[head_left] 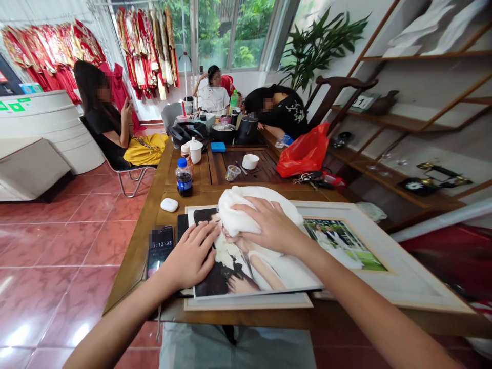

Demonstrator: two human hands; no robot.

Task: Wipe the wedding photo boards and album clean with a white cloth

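Right fingers [265, 206] curling over white cloth [229, 209] | left fingers [200, 231] lying spread, likely steadying photo print [238, 264] | near edge of desk [132, 267]

one head-worn view; it looks forward and down, close over the table [205, 197], facing windows [215, 36].

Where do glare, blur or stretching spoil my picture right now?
Head view: glare on the floor at lower left; bright window; shelf stretched and smeared toward the right edge; left hand, right hand and photo fairly sharp; white cloth partly blends into the photo's white; pixel blocks cover part of the phone.
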